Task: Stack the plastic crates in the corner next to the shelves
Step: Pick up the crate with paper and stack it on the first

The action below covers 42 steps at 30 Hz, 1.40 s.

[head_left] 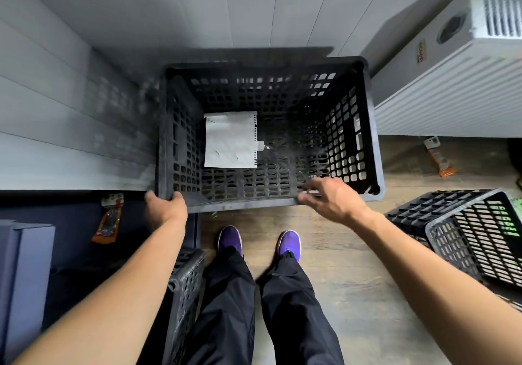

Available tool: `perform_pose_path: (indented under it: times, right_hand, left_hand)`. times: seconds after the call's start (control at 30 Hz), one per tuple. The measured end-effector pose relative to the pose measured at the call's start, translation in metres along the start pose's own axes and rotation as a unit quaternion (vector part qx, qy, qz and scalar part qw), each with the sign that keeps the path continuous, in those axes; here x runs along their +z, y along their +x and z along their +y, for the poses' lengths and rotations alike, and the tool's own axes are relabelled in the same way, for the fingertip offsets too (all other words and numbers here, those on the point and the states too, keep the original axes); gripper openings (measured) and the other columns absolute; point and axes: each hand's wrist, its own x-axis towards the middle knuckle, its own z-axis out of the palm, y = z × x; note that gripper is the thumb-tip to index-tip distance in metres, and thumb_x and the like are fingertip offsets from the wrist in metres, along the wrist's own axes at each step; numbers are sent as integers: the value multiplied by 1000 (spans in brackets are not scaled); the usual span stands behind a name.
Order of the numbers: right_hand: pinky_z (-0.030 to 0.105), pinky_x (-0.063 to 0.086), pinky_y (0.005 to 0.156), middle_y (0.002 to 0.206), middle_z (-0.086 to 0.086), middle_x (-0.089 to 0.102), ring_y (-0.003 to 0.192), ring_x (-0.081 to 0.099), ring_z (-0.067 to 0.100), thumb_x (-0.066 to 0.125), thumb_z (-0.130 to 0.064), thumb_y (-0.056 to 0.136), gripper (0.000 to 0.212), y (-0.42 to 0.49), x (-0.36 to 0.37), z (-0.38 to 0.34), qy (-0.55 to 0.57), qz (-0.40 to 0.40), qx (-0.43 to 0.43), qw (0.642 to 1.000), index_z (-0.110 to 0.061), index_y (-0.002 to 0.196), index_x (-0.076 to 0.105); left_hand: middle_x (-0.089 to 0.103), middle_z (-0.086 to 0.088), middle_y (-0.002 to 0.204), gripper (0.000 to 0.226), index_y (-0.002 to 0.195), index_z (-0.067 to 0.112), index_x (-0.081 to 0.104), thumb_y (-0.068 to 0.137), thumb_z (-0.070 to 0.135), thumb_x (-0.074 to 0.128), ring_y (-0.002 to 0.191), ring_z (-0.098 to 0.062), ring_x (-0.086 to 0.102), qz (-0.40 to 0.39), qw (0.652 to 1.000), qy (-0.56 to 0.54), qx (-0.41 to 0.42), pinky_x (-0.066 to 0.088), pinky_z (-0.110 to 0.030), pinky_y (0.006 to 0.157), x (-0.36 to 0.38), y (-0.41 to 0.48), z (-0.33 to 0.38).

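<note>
crate: black perforated plastic crate (pixel 268 136) sat far-centre, against grey wall (pixel 70 96)
room: wood floor (pixel 339 266) open near side
left hand (pixel 165 206): gripped near-left rim
right hand (pixel 329 198): fingers spread, over near rim, holding nothing

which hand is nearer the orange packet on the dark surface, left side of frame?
Left. The left hand grips the near-left corner of the black crate, just right of the orange packet. The right hand is at the crate's near rim, farther right.
</note>
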Motion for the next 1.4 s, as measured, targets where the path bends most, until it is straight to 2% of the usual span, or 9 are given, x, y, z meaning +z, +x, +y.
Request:
perform_pose_path:
  times: [0.07,0.13,0.2,0.3,0.63,0.9,1.07,1.23,1.4]
  right_hand:
    - [41,50,93,125,4,65,115,58,27,50,-69,85,64,1,12,-7,-93,-37,-34,994,-27,134,53]
    - [42,48,94,127,4,62,118,55,29,57,-60,85,59,6,20,-13,-151,-44,-41,987,-33,136,48]
    - [41,51,89,124,3,64,115,58,29,59,-41,87,49,11,26,-19,-182,-34,-48,982,-36,135,48]
    - [36,52,78,112,3,70,103,65,30,53,-18,86,44,17,28,-21,-218,-8,-40,975,-37,127,54]
    - [41,53,78,107,10,71,98,66,35,46,0,83,64,17,46,-17,-228,33,-66,971,-35,136,48]
    - [40,53,78,106,12,71,97,67,36,45,0,83,60,30,38,-23,-222,72,-56,971,-31,133,52]
    - [38,50,75,106,11,72,98,67,35,46,-4,86,56,36,28,-25,-242,68,-57,966,-33,133,52]
    - [37,49,74,106,10,71,98,66,34,47,-6,85,52,33,28,-25,-242,65,-46,967,-32,131,52]
    - [35,42,68,104,12,71,98,66,35,50,-8,83,49,34,29,-24,-245,68,-39,966,-26,128,53]
  left_hand:
    - [48,-17,142,68,144,16,36,86,30,70,118,-39,56,-56,975,-160,-144,51,-50,93,7,-10,-12]
    - [43,-19,146,65,144,16,39,88,31,69,117,-41,56,-171,911,-284,-245,53,-51,91,17,-25,-13]
    - [44,-23,143,57,140,10,44,89,21,68,113,-45,58,-240,873,-337,-259,53,-54,91,29,-38,-10]
    - [52,-28,128,42,130,0,46,91,3,60,105,-45,59,-247,841,-410,-252,50,-57,93,43,-52,-1]
    - [51,-24,108,14,93,-1,49,88,-12,43,116,-45,54,-271,768,-509,-278,45,-58,100,44,-55,1]
    - [48,-22,115,12,90,1,49,88,-11,46,121,-43,51,-272,779,-499,-265,47,-55,98,46,-42,28]
    - [49,-25,132,15,106,-1,51,92,-6,50,116,-41,55,-284,783,-485,-267,49,-55,95,47,-35,29]
    - [61,-14,115,48,121,9,46,88,36,70,97,-32,68,-259,900,-305,-173,58,-50,84,42,-35,16]
    - [67,-9,97,71,103,15,42,72,75,60,83,-30,70,-87,988,-127,-19,59,-44,75,38,-44,0]
